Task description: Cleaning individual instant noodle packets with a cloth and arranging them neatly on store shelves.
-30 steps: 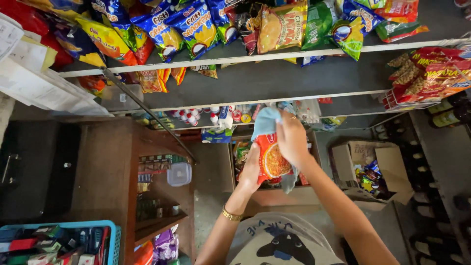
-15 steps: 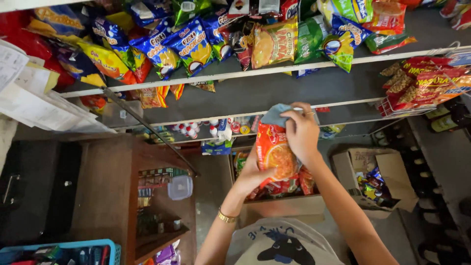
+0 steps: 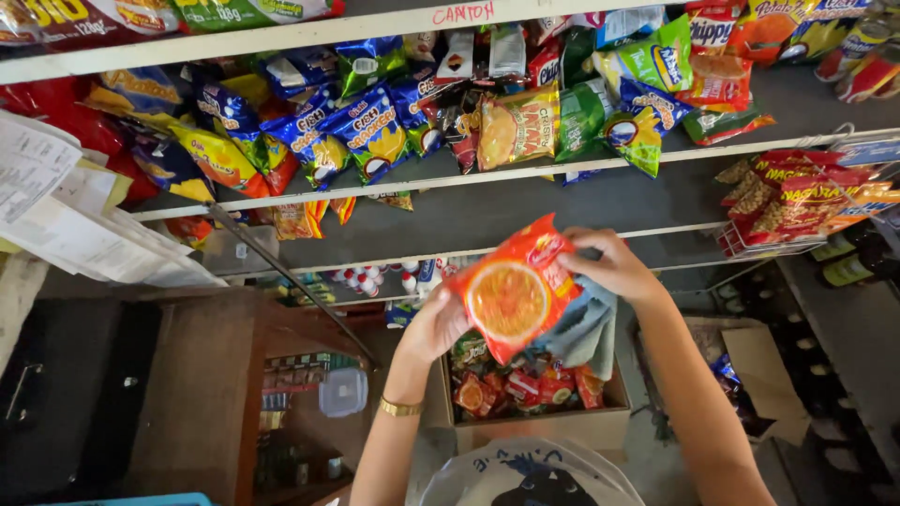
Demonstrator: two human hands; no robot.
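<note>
An orange-red noodle packet (image 3: pixel 514 289) is raised in front of the shelves, held at both ends. My left hand (image 3: pixel 434 324), with a gold bracelet at the wrist, grips its lower left edge. My right hand (image 3: pixel 611 265) grips its upper right corner and also clutches a grey-blue cloth (image 3: pixel 583 333) that hangs down behind the packet. Directly below stands an open cardboard box (image 3: pixel 534 426) with several more packets of the same kind inside.
Shelves (image 3: pixel 487 174) of bright snack bags run across the top, red packets (image 3: pixel 797 201) in a wire rack at right. Papers (image 3: pixel 66 211) hang at left above a wooden cabinet (image 3: pixel 202 394). Another open carton (image 3: pixel 750 370) sits on the floor at right.
The packet has turned face-up and moved higher and leftward. The cloth, earlier on top of the packet under my right hand, now hangs behind and below it.
</note>
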